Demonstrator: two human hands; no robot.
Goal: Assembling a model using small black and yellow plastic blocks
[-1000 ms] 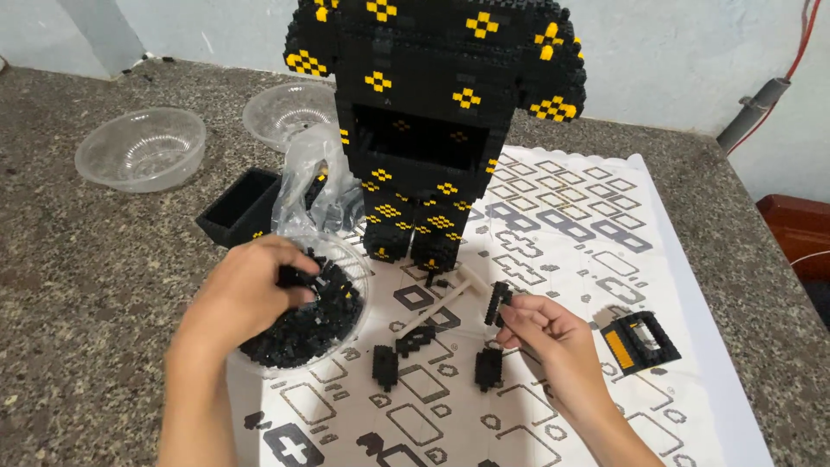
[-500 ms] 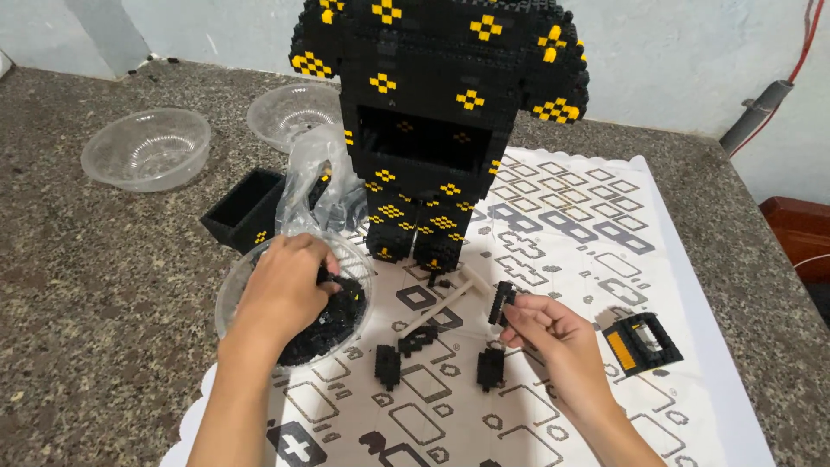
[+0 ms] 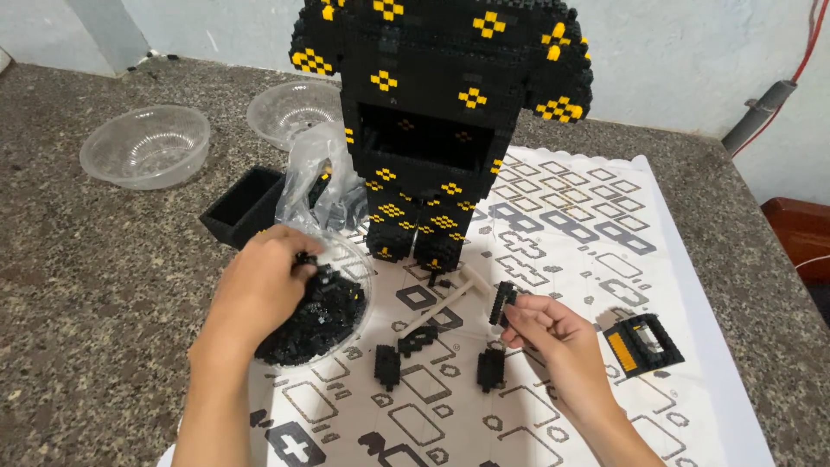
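A tall black and yellow brick figure stands on a white patterned sheet. My left hand reaches into a clear bowl of small black bricks, fingers pinched among the pieces. My right hand pinches a small black brick assembly just above the sheet, in front of the figure's feet. Two small black brick stacks lie on the sheet between my hands. A pale stick-like tool lies near the figure's feet.
Two empty clear bowls sit at the back left on the speckled stone counter. A black box and a crumpled clear bag lie left of the figure. A black and orange brick separator rests at right.
My left hand has shifted slightly inside the bowl of black bricks. My right hand keeps the small assembly in nearly the same place.
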